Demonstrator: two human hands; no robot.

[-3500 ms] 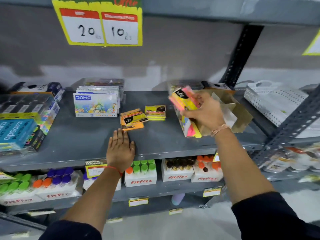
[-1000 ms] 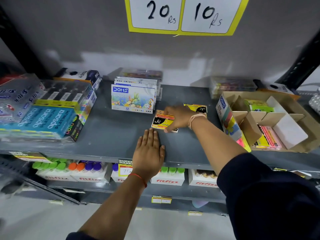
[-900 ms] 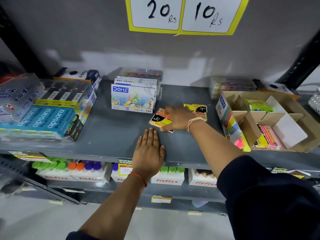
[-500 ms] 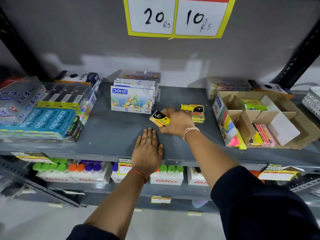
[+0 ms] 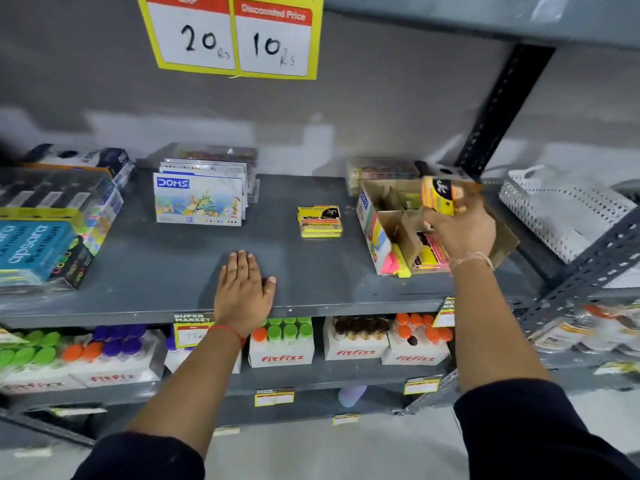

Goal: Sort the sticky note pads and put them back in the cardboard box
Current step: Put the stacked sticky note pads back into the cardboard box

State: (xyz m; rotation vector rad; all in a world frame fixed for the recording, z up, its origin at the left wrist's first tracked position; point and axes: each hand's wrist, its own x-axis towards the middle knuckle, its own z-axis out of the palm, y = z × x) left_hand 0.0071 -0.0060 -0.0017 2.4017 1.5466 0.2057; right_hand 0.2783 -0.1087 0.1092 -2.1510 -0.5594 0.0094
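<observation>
The left hand lies flat, fingers spread, on the grey shelf at lower middle. Right of the middle, the right hand grips a yellow sticky note pad above the cardboard box, which holds some pads. Maybe three pads wait mid-shelf.

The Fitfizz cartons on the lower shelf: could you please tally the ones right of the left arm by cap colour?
Green and orange caps: 1 Fitfizz carton
Dark brown caps: 1 carton
Orange caps: 1 carton
Total: 3
</observation>
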